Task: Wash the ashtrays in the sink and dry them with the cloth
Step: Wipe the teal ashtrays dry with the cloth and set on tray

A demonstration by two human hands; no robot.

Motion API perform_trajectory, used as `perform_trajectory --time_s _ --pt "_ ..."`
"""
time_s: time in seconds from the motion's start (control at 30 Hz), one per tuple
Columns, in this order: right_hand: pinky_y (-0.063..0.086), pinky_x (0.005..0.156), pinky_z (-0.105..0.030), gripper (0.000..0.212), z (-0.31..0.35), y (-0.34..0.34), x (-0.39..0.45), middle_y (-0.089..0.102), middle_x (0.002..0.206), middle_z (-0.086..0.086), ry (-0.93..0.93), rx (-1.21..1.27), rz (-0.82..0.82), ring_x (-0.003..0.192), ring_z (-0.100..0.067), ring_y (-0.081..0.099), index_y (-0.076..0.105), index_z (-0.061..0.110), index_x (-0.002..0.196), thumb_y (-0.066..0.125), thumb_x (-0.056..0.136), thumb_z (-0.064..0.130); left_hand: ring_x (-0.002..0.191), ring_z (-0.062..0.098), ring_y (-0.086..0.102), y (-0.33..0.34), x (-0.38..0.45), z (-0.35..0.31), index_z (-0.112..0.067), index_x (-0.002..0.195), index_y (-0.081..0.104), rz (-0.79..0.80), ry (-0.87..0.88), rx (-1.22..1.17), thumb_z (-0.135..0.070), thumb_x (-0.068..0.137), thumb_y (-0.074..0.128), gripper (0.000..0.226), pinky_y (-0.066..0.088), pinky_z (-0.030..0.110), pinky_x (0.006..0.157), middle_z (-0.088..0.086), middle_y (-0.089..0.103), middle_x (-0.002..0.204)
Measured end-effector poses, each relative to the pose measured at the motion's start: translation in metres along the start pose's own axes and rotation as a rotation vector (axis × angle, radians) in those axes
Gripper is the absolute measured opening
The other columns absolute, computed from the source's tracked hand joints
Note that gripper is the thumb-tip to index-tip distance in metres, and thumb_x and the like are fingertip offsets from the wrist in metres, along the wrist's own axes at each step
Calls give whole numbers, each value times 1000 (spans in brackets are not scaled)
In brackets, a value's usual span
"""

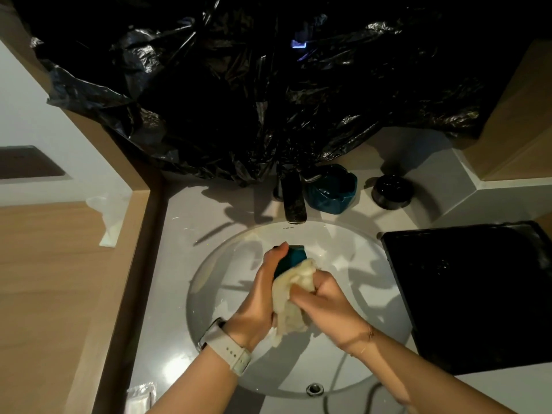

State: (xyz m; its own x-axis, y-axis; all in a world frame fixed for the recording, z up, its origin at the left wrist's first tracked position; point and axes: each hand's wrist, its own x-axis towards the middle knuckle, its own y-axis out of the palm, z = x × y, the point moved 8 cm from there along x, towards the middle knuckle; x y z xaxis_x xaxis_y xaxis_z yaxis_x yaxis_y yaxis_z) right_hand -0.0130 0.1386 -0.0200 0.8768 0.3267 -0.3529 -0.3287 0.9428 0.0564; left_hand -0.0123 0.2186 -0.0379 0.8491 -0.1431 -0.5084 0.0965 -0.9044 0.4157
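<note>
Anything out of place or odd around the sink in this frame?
Yes: a crumpled black plastic bag covers the wall above the tap, where a mirror might be. Otherwise routine: the left hand holds a teal ashtray, the right hand grips the cloth.

Only text: small dark brand mark on sink (352, 234) rim, just below faucet (294, 201). Too small and blurred to read.
</note>
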Motion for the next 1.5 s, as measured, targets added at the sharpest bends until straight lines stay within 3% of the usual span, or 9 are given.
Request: perform_trajectory --time_s 0.17,0.37,0.53,0.67,0.77,0.9,1.07,1.27,1.5 --pt "54 65 -34 29 -3 1 3 68 77 -15 77 119 -54 73 -24 67 66 3 85 40 98 6 93 19 66 -3 1 -1 -12 131 43 -41 50 121 -39 102 41 40 55 24 79 16 66 104" --pt "51 63 -26 10 3 12 -3 66 71 3 -11 -389 9 69 -7 65 63 10 79 62 79 20 67 27 64 -8 -5 2 -3 81 69 -18 -218 -213 -42 88 59 40 52 34 70 16 63 72" --pt "51 77 -28 42 11 17 -4 67 93 -6 -118 -720 139 87 -15 63 62 5 96 57 66 34 61 24 64 -17 0 -7 -9 61 76 -93 -232 -219 -38 70 69 31 51 35 69 12 66 66" --pt "48 60 -18 5 13 15 -9 65 71 1 -46 -379 77 67 -4 63 61 17 75 63 73 13 56 21 66 -10 -3 -2 -8 64 73 -27 -181 -218 -38 89 58 41 53 29 59 12 65 64" --pt "43 49 -19 18 9 9 -8 58 53 -6 53 -35 -63 54 -12 58 58 0 68 56 83 10 73 23 69 -9 -7 -1 -3 97 67 -69 -53 -56 -40 97 47 41 57 29 63 22 68 83" --pt "53 68 -27 32 3 5 -2 70 71 -12 42 51 -163 69 -15 67 66 3 79 42 97 14 97 25 62 -12 0 3 -2 128 46 -108 39 -28 -32 101 43 41 52 28 82 24 60 107" --pt "44 70 -15 19 8 14 -8 60 75 13 -238 -480 -21 74 -1 58 57 21 78 46 87 34 73 31 64 -16 -2 16 -1 91 68 -55 -303 -395 -44 89 59 44 52 37 72 18 65 79" --pt "44 70 -30 48 9 3 -5 63 76 -6 -337 -814 120 75 -17 57 61 3 77 44 67 47 66 27 67 -21 4 24 -8 120 59 14 -405 -476 -40 92 58 42 57 35 68 14 70 81" --pt "45 60 -36 49 0 -11 3 53 63 -16 -127 -82 -236 59 -25 52 52 -13 75 60 65 33 108 33 66 -9 -4 9 -19 124 68 182 -231 -127 -64 95 32 65 52 45 90 17 69 119"
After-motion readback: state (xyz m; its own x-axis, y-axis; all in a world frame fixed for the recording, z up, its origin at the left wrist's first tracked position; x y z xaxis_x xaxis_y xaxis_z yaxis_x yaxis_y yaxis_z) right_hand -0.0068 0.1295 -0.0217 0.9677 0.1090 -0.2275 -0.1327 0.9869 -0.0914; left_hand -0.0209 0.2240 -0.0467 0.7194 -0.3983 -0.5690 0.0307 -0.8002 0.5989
